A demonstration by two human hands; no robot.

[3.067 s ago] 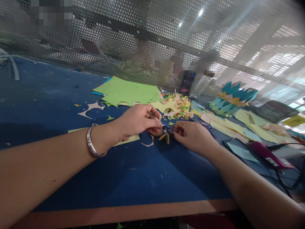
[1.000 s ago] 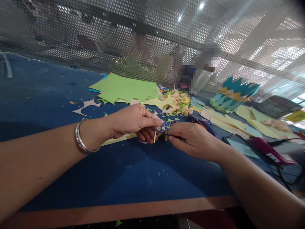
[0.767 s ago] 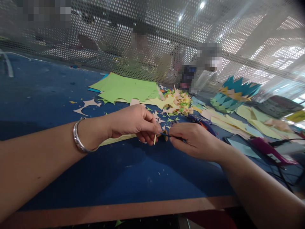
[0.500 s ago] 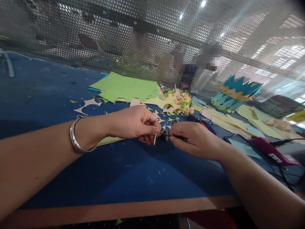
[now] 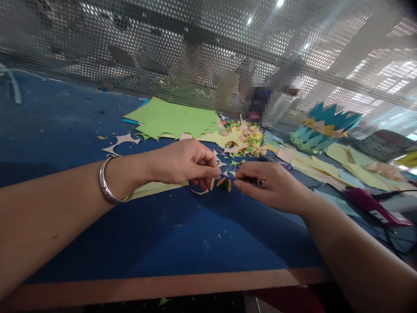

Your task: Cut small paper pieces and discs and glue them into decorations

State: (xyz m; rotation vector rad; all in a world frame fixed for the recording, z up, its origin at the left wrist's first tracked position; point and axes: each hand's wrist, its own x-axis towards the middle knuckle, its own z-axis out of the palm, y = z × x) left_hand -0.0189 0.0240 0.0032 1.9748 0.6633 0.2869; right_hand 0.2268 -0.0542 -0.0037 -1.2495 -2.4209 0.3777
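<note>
My left hand [image 5: 190, 163], wearing a silver bangle [image 5: 103, 184], pinches a small piece of pale yellow paper [image 5: 212, 184] between thumb and fingers. From the closed fingers of my right hand [image 5: 272, 186] a thin blue stick-like tool [image 5: 227, 177] points left to the left fingertips. What kind of tool it is, I cannot tell; most of it is hidden in the hand. Small curved paper petals [image 5: 226, 184] hang just under the tool, between both hands. A pale yellow sheet [image 5: 159, 189] lies beneath the left wrist.
Behind the hands are green sheets [image 5: 176, 119], a heap of small curled paper pieces [image 5: 252, 139] and cut-out scraps [image 5: 125, 141]. To the right are paper strips [image 5: 312, 165], a teal zigzag paper crown [image 5: 325, 126] and a corded purple device [image 5: 374, 206]. A perforated metal screen [image 5: 130, 56] stands behind the table.
Both hands have risen slightly and the right fingers have loosened a little around the tool. The petals between the hands show more openly beneath it.
</note>
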